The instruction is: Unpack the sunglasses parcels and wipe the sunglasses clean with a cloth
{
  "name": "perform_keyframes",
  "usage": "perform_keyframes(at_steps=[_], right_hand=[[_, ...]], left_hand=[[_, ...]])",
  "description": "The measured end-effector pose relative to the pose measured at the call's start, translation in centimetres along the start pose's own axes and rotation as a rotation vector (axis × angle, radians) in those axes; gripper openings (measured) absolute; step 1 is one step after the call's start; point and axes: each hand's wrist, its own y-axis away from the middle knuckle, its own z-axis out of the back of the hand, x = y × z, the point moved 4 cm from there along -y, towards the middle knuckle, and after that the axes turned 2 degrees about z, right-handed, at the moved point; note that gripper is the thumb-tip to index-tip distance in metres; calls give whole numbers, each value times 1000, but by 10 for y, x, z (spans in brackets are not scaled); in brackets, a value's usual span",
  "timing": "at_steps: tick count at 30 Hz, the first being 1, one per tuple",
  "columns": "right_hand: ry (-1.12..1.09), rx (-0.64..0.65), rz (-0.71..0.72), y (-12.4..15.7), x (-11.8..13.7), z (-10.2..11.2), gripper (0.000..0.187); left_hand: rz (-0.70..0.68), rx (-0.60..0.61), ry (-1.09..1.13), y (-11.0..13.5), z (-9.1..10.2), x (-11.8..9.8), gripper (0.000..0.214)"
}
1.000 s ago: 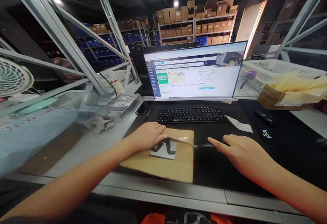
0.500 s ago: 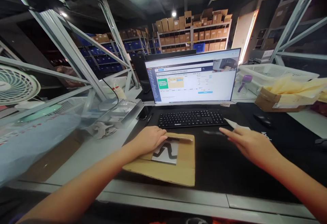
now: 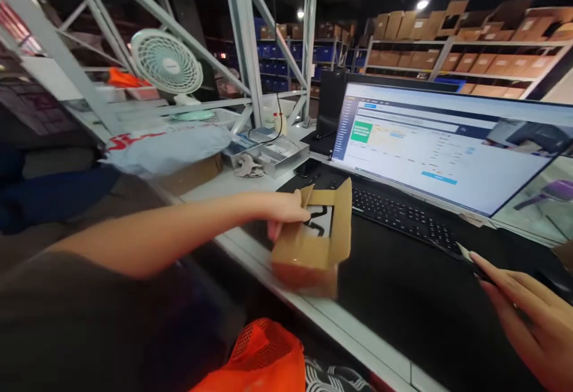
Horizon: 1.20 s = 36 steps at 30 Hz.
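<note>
My left hand (image 3: 289,208) grips the left wall of an open cardboard box (image 3: 308,255), fingers outside and thumb over the rim. The box is tilted at the table's front edge, its near end smeared by motion. Inside it lies a pale item with a black zigzag shape (image 3: 320,222). My right hand (image 3: 523,296) is over the black desk mat, close to the right end of the keyboard (image 3: 403,216). Its fingers are pinched together on a thin dark object, which is mostly hidden. At the fingertips shows a pale pointed piece (image 3: 464,253), perhaps paper.
A lit monitor (image 3: 412,141) stands behind the keyboard. To the left are a metal tray (image 3: 280,156) with crumpled paper (image 3: 249,166), a phone (image 3: 307,168), a plastic bag (image 3: 170,150) and a fan (image 3: 168,62) behind rack posts. Orange mesh cloth (image 3: 268,356) is below the table edge.
My view has turned left. My left hand has shifted its grip to the box's side, and the box is now tilted and turned. My right hand remains near the keyboard's right end.
</note>
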Motion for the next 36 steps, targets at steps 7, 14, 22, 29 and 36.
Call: perform_keyframes(at_steps=[7,14,22,29,36], right_hand=[[40,71,455,-3,118,11,49],[153,90,440,-3,135,-11,48],[172,98,472,-8,141,-9,49],[207,138,483,-15,139,-8,52],[263,241,460,-27,140,2,59]], left_hand=[[11,22,158,8,-17,-46,82],[-37,-21,122,3,-20,-62,75],[-15,-54,155,-3,-22,-55,77],[-39,-51,184,-5,-22,-55,85],[-71,-68,200,-11,-24,-49,85]])
